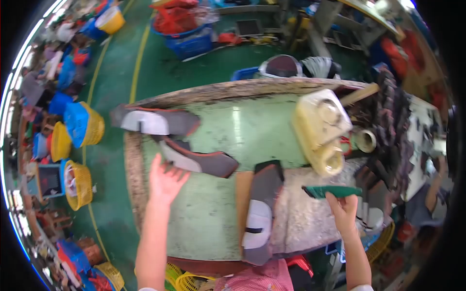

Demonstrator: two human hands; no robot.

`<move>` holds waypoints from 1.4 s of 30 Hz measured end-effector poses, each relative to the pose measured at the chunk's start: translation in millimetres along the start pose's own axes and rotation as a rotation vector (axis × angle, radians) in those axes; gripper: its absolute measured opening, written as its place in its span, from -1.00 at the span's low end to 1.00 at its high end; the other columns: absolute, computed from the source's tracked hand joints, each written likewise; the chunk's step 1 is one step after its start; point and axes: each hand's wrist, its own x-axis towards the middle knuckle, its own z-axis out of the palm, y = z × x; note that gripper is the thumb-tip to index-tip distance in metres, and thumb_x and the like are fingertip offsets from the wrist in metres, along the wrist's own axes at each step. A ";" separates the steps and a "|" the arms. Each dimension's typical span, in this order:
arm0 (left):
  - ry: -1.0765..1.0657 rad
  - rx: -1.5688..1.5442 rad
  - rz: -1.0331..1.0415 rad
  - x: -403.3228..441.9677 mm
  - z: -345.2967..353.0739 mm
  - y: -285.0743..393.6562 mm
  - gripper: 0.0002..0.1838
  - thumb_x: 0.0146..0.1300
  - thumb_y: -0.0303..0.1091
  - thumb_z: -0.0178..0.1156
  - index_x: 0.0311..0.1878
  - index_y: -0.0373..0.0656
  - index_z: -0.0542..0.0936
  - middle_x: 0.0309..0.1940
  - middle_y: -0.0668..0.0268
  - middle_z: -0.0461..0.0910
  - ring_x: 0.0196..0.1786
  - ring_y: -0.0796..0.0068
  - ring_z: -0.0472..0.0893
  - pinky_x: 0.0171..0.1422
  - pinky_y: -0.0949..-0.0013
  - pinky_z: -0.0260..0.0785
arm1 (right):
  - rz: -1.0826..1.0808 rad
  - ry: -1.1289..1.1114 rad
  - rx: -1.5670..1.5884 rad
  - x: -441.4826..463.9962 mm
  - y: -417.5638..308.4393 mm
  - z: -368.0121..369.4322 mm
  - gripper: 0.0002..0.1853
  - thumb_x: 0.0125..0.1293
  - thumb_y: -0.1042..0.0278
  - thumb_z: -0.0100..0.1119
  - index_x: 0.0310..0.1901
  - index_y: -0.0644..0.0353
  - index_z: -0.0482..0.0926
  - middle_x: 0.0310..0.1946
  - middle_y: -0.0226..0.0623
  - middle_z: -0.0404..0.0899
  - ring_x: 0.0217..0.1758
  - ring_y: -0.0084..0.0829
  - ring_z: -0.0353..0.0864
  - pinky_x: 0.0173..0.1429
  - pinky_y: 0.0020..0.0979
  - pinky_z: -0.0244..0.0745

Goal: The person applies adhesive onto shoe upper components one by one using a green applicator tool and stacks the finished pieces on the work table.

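Observation:
My left hand [167,182] is open, fingers spread, just below a grey shoe upper piece [196,160] with a light panel and an orange-red edge. Whether the fingertips touch it I cannot tell. A similar grey upper piece [160,122] lies behind it at the table's far left. Closer to me, a third upper piece [259,213] rests lengthwise on a brown strip at the middle. In my right hand [343,206], closed, is a long green tool [335,191] with a dark end, held over the right side of the table; its exact kind is unclear.
A yellowed plastic jug [318,126] with a cut opening stands on the worn green table [204,218]. Beside it are a roll [365,140] and a heap of dark pieces [391,121]. Yellow and blue baskets [83,124] line the floor at left. Another person's arm [434,184] shows at far right.

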 end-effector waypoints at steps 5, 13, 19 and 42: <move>-0.178 -0.037 -0.076 5.7 -15.6 -3.8 -0.52 0.18 -0.03 0.28 0.07 -0.13 0.53 -0.06 0.29 0.61 0.07 0.28 0.56 0.26 0.12 0.37 | -0.386 0.212 -0.193 43.1 -26.1 -21.5 -0.87 0.24 0.59 0.24 -0.17 0.32 0.62 -0.38 -0.47 0.56 -0.38 -0.67 0.43 -0.29 -0.56 0.34; -0.222 0.108 -0.075 -79.3 -53.0 -47.2 -0.47 0.10 -0.30 0.09 0.14 -0.39 0.46 0.10 -0.06 0.54 0.29 -0.05 0.43 0.31 -0.16 0.34 | -0.214 0.249 0.198 50.8 17.7 -30.9 -0.92 0.30 0.54 0.24 -0.19 0.29 0.58 -0.43 -0.57 0.55 -0.48 -0.76 0.38 -0.42 -0.62 0.27; -0.212 0.294 -0.086 -125.9 -45.8 -46.3 -0.49 0.22 -0.03 0.07 0.01 -0.33 0.48 -0.25 0.05 0.60 -0.24 0.14 0.63 -0.12 0.16 0.53 | -0.041 0.120 0.241 18.3 32.5 -45.6 -0.92 0.30 0.56 0.23 -0.21 0.24 0.55 -0.53 -0.59 0.46 -0.61 -0.83 0.23 -0.57 -0.66 0.06; -0.168 1.249 0.690 -109.9 39.9 -180.6 -0.76 0.40 -0.28 0.12 -0.08 -0.20 0.34 -0.37 0.08 0.58 -0.31 0.12 0.63 -0.23 0.21 0.42 | 0.057 -0.191 0.401 -21.0 14.9 2.0 -0.82 0.24 0.66 0.21 -0.14 0.26 0.56 -0.34 -0.48 0.54 -0.38 -0.68 0.47 -0.35 -0.57 0.34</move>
